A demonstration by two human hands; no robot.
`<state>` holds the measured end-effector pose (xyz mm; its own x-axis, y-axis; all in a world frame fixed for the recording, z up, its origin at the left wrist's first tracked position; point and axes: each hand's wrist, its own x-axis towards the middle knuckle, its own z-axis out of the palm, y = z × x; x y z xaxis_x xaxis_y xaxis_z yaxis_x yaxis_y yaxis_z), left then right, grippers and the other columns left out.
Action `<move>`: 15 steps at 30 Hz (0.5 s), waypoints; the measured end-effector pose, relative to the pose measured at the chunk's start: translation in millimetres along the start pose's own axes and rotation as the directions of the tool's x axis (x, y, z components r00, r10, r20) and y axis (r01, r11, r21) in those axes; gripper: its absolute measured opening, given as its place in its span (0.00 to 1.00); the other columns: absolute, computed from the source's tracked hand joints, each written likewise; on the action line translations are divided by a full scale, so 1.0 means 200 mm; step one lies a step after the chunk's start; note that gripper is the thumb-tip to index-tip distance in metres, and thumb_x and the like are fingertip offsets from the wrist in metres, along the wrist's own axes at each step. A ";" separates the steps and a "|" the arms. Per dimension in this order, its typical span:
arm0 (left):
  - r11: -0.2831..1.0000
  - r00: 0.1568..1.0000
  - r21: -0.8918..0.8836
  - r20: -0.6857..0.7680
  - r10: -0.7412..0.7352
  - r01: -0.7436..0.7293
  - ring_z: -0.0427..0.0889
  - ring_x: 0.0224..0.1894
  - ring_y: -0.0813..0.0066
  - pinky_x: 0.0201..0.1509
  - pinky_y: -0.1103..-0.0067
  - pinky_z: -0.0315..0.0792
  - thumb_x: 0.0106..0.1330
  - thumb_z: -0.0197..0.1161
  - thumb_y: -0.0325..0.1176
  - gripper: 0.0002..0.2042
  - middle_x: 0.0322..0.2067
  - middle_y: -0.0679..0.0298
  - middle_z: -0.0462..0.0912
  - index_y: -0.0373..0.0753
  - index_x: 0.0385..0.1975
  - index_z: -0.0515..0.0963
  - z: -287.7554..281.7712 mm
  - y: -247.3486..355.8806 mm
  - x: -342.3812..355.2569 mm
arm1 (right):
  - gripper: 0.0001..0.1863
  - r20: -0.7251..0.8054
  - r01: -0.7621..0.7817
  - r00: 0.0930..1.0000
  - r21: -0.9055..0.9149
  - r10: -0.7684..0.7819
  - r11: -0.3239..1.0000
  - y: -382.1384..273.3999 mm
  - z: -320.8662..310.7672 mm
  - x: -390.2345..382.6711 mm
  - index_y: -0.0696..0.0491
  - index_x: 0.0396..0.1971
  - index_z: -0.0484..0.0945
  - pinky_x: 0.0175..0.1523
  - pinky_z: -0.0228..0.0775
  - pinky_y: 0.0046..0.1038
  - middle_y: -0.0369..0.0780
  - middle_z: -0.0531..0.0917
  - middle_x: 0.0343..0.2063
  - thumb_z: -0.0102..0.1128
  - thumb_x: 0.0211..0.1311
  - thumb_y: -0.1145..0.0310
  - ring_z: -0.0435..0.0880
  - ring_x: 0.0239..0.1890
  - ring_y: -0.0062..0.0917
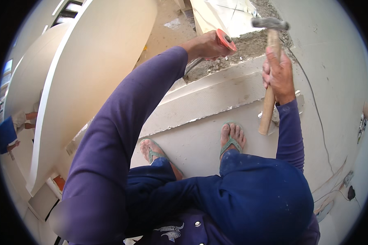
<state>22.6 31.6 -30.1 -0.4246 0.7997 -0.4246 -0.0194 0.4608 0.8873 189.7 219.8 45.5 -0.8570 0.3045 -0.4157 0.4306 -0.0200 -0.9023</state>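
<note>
My right hand [281, 77] is closed round the wooden handle of a hammer [268, 108]. Its steel head is raised at the upper right, above rough broken mortar [249, 49]. Farther left, my left hand [205, 45] is wrapped round a chisel with an orange-red hand guard [226, 40]. The chisel's struck end shows inside the guard, and its dark shank slants down and left below my hand toward the mortar. A gap separates the hammer head from the chisel. Where the chisel's tip meets the surface is hard to make out.
A pale step edge [204, 104] runs below the mortar, just ahead of my sandalled feet. A cream panel [98, 61] rises at left. White tiles [223, 16] lie beyond. A thin cable [315, 96] crosses the floor at right. Another person [7, 134] is at far left.
</note>
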 end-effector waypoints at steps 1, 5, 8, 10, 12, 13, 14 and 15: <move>0.999 1.000 0.029 0.016 -0.015 0.015 0.74 0.19 0.84 0.20 0.81 0.67 0.68 0.72 0.41 0.11 0.21 0.71 0.78 0.40 0.37 0.82 -0.01 -0.02 0.02 | 0.19 0.133 -0.091 0.985 -0.123 0.107 0.988 0.01 0.01 -0.01 0.54 0.47 0.73 0.14 0.64 0.19 0.29 0.71 0.19 0.57 0.80 0.51 0.68 0.13 0.10; 0.999 0.998 -0.016 0.049 0.047 -0.046 0.74 0.19 0.85 0.18 0.83 0.66 0.68 0.72 0.38 0.10 0.22 0.72 0.77 0.40 0.40 0.82 -0.04 -0.08 0.03 | 0.19 0.061 -0.112 0.991 -0.158 0.122 0.981 0.01 -0.03 0.03 0.54 0.48 0.73 0.14 0.63 0.18 0.28 0.70 0.18 0.58 0.79 0.52 0.67 0.12 0.10; 0.999 0.998 0.007 0.051 0.036 -0.037 0.75 0.19 0.85 0.19 0.82 0.68 0.68 0.73 0.38 0.10 0.22 0.72 0.77 0.40 0.42 0.83 -0.02 -0.06 0.04 | 0.19 -0.198 0.087 0.979 0.210 -0.045 0.974 0.03 -0.04 0.03 0.54 0.49 0.73 0.14 0.63 0.17 0.27 0.70 0.18 0.59 0.79 0.52 0.66 0.12 0.10; 0.999 0.999 0.035 0.052 0.010 -0.012 0.76 0.20 0.84 0.20 0.82 0.68 0.68 0.73 0.38 0.11 0.21 0.72 0.77 0.39 0.43 0.83 -0.01 -0.04 0.06 | 0.20 -0.122 0.049 0.992 0.127 -0.034 0.991 0.06 -0.02 0.02 0.55 0.49 0.73 0.14 0.63 0.17 0.27 0.70 0.18 0.59 0.79 0.52 0.66 0.12 0.10; 0.997 0.998 0.070 0.049 -0.030 0.027 0.76 0.21 0.84 0.21 0.82 0.69 0.68 0.74 0.39 0.13 0.22 0.71 0.78 0.39 0.45 0.83 -0.01 -0.04 0.06 | 0.21 0.118 -0.135 0.982 -0.117 0.149 0.984 0.03 0.03 -0.01 0.56 0.52 0.72 0.13 0.62 0.17 0.27 0.69 0.17 0.59 0.79 0.52 0.66 0.12 0.09; 0.994 0.997 0.090 0.044 -0.058 0.054 0.77 0.22 0.84 0.22 0.81 0.70 0.68 0.74 0.39 0.14 0.22 0.71 0.78 0.39 0.46 0.83 -0.02 -0.04 0.04 | 0.21 0.138 -0.124 0.979 -0.159 0.147 0.979 0.00 0.01 0.01 0.56 0.52 0.72 0.13 0.62 0.17 0.27 0.69 0.17 0.60 0.78 0.52 0.66 0.12 0.09; 0.991 0.996 0.110 0.038 -0.087 0.082 0.77 0.22 0.83 0.22 0.81 0.70 0.68 0.74 0.40 0.14 0.23 0.71 0.78 0.39 0.47 0.83 -0.03 -0.05 0.03 | 0.21 0.159 -0.113 0.976 -0.201 0.146 0.973 -0.02 -0.04 0.04 0.56 0.52 0.73 0.13 0.62 0.17 0.27 0.69 0.17 0.60 0.78 0.52 0.66 0.12 0.09; 0.992 0.997 0.108 0.037 -0.074 0.069 0.77 0.22 0.83 0.22 0.81 0.70 0.68 0.74 0.40 0.15 0.23 0.70 0.79 0.39 0.47 0.83 -0.03 -0.07 0.04 | 0.21 0.174 -0.105 0.973 -0.249 0.151 0.963 -0.04 -0.08 0.05 0.56 0.52 0.73 0.13 0.62 0.17 0.27 0.69 0.17 0.60 0.78 0.52 0.66 0.12 0.09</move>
<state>14.9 29.3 -43.7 -0.3884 0.7773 -0.4950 0.0488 0.5538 0.8312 182.9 237.9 51.0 -0.8181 0.1274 -0.5608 0.5751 0.1863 -0.7966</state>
